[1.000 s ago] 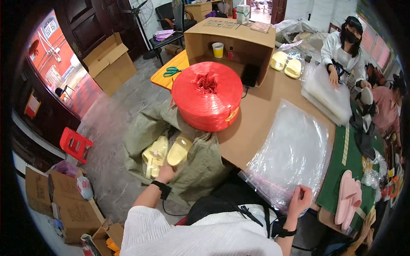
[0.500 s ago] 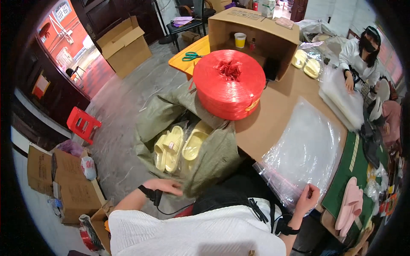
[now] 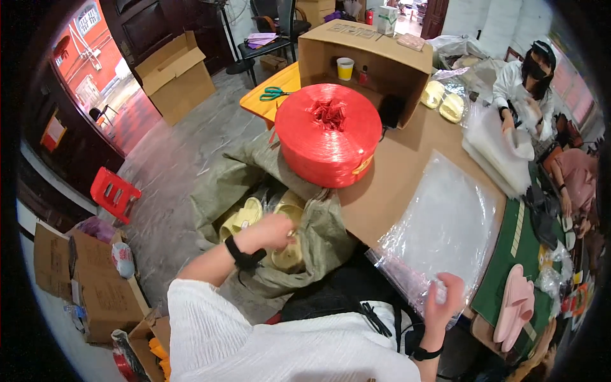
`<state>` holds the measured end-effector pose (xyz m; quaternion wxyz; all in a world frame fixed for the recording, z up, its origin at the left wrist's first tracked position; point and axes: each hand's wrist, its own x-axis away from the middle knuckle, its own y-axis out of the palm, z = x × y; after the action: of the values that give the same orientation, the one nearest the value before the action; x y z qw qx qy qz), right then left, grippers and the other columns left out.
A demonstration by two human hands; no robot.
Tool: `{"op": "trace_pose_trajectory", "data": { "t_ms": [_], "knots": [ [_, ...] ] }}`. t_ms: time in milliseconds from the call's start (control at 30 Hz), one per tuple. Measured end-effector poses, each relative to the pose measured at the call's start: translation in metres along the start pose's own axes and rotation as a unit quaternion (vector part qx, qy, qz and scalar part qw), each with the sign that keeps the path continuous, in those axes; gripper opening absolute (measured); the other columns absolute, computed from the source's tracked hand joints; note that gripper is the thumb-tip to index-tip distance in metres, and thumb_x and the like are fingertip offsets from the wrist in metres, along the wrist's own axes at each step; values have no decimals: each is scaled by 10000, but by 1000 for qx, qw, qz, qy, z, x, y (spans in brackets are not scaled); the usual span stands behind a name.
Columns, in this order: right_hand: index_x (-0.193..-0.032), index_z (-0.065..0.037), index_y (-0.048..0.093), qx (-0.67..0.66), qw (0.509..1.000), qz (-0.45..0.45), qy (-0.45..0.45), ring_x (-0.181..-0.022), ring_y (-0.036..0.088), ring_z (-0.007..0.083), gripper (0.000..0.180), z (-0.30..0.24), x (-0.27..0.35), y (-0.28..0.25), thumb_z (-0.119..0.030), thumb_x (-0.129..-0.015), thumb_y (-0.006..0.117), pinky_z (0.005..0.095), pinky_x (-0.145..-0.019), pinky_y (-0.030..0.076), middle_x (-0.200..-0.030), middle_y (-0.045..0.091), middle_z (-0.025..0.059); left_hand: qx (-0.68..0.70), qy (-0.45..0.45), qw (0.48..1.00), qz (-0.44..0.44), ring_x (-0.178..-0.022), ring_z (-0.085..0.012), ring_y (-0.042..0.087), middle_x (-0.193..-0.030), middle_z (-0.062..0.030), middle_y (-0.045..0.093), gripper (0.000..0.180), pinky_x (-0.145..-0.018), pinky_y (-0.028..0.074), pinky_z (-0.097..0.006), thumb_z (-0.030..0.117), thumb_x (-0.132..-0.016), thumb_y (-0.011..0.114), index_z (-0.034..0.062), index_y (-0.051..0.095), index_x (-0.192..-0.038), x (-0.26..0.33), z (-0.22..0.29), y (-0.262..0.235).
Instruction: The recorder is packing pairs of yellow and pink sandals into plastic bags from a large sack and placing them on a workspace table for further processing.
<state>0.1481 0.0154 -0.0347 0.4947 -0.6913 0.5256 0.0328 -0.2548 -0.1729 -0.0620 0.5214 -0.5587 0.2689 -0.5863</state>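
Note:
My left hand (image 3: 270, 230) reaches over the mouth of a green woven sack (image 3: 324, 245), above pale yellow slippers (image 3: 248, 213) in clear wrapping. Its fingers are blurred and bent downward, so whether they grip anything is unclear. On the right, my right hand (image 3: 444, 300) is at the near corner of a flat stack of clear plastic bags (image 3: 445, 210). Thumb and fingers curve with a gap between them. A large roll of red plastic twine (image 3: 328, 137) rests on the brown tabletop (image 3: 407, 156), beside the sack.
An open cardboard box (image 3: 366, 48) holding a yellow cup (image 3: 345, 69) stands behind the roll. Green-handled scissors (image 3: 273, 93) lie on a yellow surface. Pink slippers (image 3: 514, 307) sit on a green mat at right. A co-worker (image 3: 525, 89) handles more clear bags (image 3: 496, 149). A red stool (image 3: 116, 194) stands left.
My left hand has risen from the sack's near edge and moved over the slippers. My right hand has shifted slightly left, its fingers more apart. The co-worker's hands have moved on the bags.

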Motion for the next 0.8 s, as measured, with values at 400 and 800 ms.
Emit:
{"op": "trace_pose_trajectory", "data": {
  "t_ms": [400,800],
  "knots": [
    [-1177,-32,634,-48,825,-350,-441,-1194,560,316,466,-112,-17,203,-56,-714,680,448,-1123,351,-1143,650,156,-112,53,986,110,-1336,-394,450,-1414,-187,520,757,-1120,331,-467,432,-687,815,64,597,-1312,-172,-29,31],
    [-743,-82,623,-121,815,-412,-389,-882,616,265,134,-82,-36,152,-95,-622,680,430,-1069,405,-769,626,73,-50,-116,900,-417,-1517,-389,144,-1617,-94,269,819,-1115,308,-602,551,-947,568,391,95,-1597,76,-172,313]
  ]
}}
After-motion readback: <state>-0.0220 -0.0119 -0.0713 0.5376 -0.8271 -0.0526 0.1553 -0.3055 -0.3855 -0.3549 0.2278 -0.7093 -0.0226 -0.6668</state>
